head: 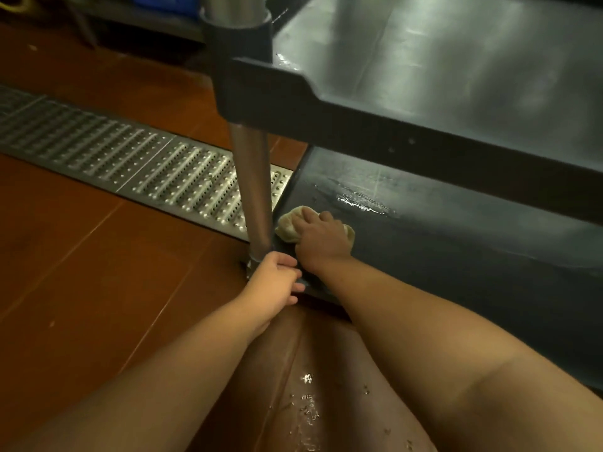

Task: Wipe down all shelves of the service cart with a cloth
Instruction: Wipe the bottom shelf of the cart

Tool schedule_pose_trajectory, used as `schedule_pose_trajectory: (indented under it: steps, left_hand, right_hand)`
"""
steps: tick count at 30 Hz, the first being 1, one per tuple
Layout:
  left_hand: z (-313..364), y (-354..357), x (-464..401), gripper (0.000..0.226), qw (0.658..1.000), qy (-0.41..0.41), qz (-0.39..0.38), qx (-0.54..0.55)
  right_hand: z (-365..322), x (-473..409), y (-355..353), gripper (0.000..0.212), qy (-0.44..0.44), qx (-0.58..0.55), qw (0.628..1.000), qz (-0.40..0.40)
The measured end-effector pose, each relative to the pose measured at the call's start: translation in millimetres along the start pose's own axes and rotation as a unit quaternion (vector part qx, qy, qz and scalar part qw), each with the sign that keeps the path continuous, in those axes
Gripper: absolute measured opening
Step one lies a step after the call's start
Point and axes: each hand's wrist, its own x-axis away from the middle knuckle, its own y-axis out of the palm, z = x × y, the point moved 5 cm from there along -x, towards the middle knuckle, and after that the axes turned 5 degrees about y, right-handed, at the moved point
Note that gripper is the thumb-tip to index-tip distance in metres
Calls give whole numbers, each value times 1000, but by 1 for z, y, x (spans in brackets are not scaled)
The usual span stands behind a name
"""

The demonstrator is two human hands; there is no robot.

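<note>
Service cart (326, 102): dark plastic, metal corner post (254, 190). Upper shelf (456, 60) glossy w/ light glare, a few droplets near its front-left corner. Bottom shelf (456, 249) dark, scuffed, w/ a wet streak (362, 200) just beyond the cloth.

Cloth (290, 223): tan, bunched, lying on bottom shelf at the near-left corner, just beside the post.

Right hand (323, 236): palm down on cloth, fingers curled over it, pressing it to the shelf. Left hand (277, 278): fingers wrapped round the shelf's corner edge at the post base.

Floor (81, 272): reddish-brown tile, visible grout lines. Perforated steel drain grate (130, 158) runs across the floor behind the post, passing under cart. Small wet specks/debris (306, 406) on floor between the forearms. Background top-left dim; blue item partly seen, can't ID.
</note>
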Motion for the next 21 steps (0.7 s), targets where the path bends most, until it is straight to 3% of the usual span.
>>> schedule_pose_trajectory:
  steps: [8, 21]
  left_hand:
    - [14, 62, 7, 24, 1000, 11, -9, -11]
    - [35, 275, 15, 22, 996, 44, -77, -23]
  right_hand:
    - [74, 21, -3, 52, 54, 11, 998, 18]
    - [373, 141, -19, 105, 232, 34, 970, -61]
